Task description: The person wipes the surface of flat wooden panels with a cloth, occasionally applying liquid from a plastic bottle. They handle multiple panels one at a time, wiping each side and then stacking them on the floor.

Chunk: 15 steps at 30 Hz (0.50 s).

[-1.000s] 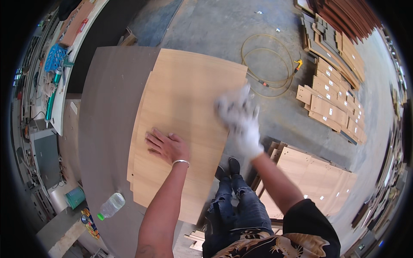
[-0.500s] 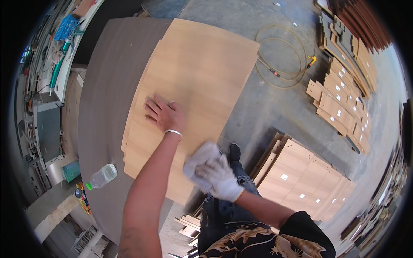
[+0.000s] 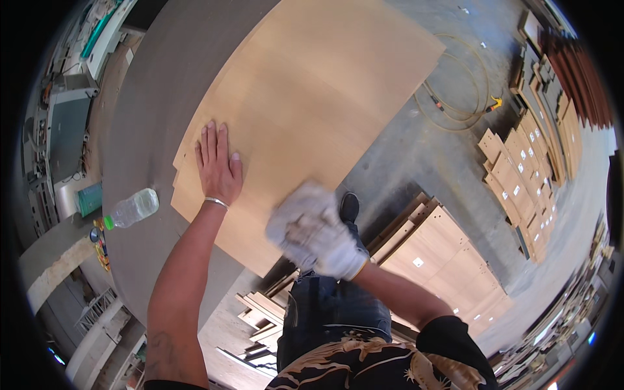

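My bare left hand (image 3: 220, 168) lies flat on a light wood-grain panel (image 3: 312, 97), its fingers stretched out and a bangle at the wrist. In a white knitted glove, my right hand (image 3: 328, 246) grips a pale grey cloth (image 3: 291, 218) over the panel's near right edge. Glove and cloth are smeared by motion, so whether the cloth touches the panel I cannot tell. Under this panel the edge of another one shows along its left side. Both lie on a dark grey-brown tabletop (image 3: 153, 97).
A clear bottle with a green cap (image 3: 134, 208) lies on the table to the left. To the right, stacked wooden panels (image 3: 435, 260) stand close to my leg. A coiled yellow hose (image 3: 484, 97) lies on the floor, with more board stacks (image 3: 520, 175) beyond.
My view has shifted, so the panel sits larger and higher. My left hand has its fingers closer together, nearer the panel's left edge. The cloth is still in my right hand.
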Motion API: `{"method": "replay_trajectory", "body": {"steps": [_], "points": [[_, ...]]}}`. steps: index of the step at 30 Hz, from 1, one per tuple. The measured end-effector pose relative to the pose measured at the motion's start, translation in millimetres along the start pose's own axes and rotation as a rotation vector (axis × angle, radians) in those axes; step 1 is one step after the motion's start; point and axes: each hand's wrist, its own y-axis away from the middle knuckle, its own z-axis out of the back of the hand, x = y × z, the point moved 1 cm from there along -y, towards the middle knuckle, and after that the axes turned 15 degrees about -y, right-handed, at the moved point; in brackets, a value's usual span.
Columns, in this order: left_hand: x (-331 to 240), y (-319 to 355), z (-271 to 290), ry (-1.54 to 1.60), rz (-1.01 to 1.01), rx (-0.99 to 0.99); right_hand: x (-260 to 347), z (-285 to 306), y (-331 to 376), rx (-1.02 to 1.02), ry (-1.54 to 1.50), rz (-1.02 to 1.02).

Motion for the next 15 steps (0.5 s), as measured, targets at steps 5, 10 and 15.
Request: {"method": "replay_trajectory", "body": {"steps": [5, 10, 15], "points": [[-5, -3, 0, 0.015, 0.023, -0.001, -90, 156, -57, -0.450, 0.473, -0.171], [-7, -4, -1, 0.012, 0.040, -0.032, -11, 12, -2, 0.006, 0.157, -0.237], [-6, -1, -3, 0.002, 0.045, -0.052, -14, -14, 13, 0.044, -0.220, -0.119]]}}
